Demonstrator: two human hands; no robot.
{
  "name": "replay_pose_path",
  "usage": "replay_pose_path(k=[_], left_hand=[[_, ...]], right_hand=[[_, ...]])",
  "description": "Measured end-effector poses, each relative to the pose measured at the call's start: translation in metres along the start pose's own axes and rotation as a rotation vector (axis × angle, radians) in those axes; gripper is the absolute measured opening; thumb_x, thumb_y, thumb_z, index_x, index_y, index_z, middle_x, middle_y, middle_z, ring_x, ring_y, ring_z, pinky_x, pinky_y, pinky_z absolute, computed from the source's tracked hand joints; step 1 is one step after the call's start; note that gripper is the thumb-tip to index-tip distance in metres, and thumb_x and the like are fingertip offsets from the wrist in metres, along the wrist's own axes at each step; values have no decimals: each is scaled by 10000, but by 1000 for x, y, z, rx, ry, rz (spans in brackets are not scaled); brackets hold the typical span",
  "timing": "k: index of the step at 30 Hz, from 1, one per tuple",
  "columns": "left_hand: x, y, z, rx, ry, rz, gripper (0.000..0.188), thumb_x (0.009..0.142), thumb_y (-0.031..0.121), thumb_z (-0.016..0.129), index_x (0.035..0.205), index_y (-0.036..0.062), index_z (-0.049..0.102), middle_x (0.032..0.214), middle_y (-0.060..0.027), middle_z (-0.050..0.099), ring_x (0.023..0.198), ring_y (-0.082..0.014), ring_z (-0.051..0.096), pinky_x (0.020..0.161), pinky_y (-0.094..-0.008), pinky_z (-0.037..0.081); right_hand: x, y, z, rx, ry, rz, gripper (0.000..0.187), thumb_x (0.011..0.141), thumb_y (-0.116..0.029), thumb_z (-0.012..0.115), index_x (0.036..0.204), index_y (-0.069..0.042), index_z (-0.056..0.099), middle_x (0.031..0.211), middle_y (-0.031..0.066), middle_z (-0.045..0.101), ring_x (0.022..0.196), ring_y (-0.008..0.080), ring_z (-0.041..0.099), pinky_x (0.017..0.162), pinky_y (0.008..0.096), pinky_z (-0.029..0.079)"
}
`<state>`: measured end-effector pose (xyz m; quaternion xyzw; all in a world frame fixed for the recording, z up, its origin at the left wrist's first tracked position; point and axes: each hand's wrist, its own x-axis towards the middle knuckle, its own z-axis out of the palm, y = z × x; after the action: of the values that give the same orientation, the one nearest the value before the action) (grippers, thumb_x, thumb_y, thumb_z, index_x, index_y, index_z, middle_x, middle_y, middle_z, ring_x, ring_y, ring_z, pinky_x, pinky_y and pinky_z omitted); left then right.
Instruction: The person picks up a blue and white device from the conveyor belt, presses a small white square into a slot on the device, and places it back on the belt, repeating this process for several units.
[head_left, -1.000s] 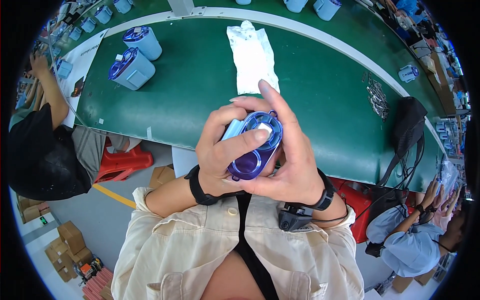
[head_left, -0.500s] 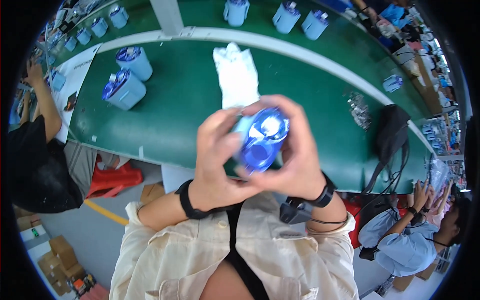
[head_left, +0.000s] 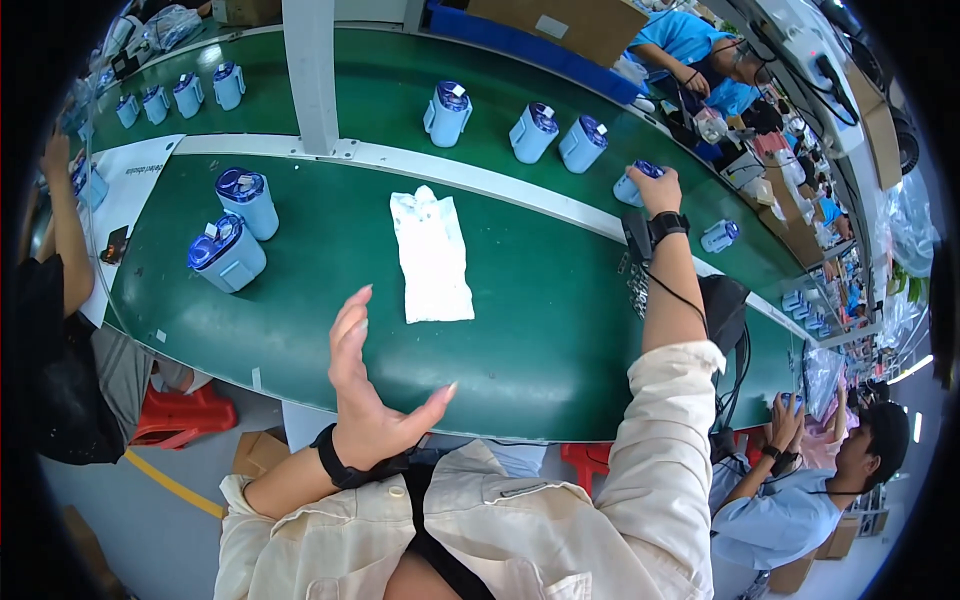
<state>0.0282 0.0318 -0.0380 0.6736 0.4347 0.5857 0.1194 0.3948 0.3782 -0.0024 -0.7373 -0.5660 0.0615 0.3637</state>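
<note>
Reaching far to the right, the right hand (head_left: 662,193) grips a blue jug (head_left: 627,191) by its top. That jug is past the white rail (head_left: 450,177), at the far green top (head_left: 390,85); I can't tell if it touches down. The left hand (head_left: 368,405) is empty, fingers apart, over the near table (head_left: 540,330). Two jugs (head_left: 232,258) stand on this table at the left, and a white sheet (head_left: 433,262) lies in the middle. Three jugs (head_left: 532,138) stand far off, left of the gripped one.
</note>
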Motion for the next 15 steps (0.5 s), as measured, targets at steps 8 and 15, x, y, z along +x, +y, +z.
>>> replay_pose_path(k=[8, 15], left_hand=[[3, -1, 0, -42, -26, -4, 985, 679, 61, 777, 1437, 113, 150, 1463, -226, 258, 1360, -433, 307, 1110, -547, 246], [-1, 5, -4, -47, -20, -61, 1013, 666, 98, 814, 1453, 53, 177, 1429, -232, 309, 1334, -403, 353, 1083, -496, 301]], right_hand=[[0, -67, 39, -200, 31, -391, 1001, 663, -424, 805, 1419, 49, 353, 1275, 267, 565, 1153, 389, 575, 983, 386, 459], [-61, -101, -36, -85, -359, -400, 961, 655, -247, 847, 1429, 37, 352, 1227, 228, 605, 1093, 285, 614, 947, 349, 480]])
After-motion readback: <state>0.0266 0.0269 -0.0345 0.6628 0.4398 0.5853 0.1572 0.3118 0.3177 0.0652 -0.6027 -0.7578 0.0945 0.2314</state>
